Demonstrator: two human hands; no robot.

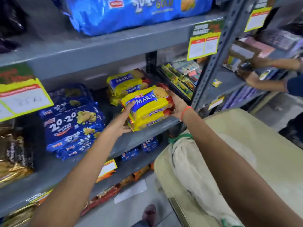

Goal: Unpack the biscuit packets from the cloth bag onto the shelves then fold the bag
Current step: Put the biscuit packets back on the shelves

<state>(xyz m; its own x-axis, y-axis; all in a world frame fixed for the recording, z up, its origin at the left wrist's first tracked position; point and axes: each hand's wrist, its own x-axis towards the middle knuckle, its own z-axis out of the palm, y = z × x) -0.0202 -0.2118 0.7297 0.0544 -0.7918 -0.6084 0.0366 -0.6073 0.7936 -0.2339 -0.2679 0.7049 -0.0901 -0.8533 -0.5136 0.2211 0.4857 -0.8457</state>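
Note:
A stack of yellow Marie biscuit packets (147,107) is held between both my hands at the front edge of the middle grey shelf (157,126). My left hand (124,118) grips its left end, thumb on top. My right hand (176,104) clasps its right end. Behind it, further back on the same shelf, lie more Marie packets (126,84). The cream cloth bag (193,161) with green trim lies slumped on a beige surface (262,145) under my right forearm.
Blue 20-20 packets (72,123) are stacked left on the same shelf. A large blue packet (131,13) sits on the shelf above. Yellow price tags (204,45) hang off shelf edges. Another person's arms (270,74) reach into the shelving at right.

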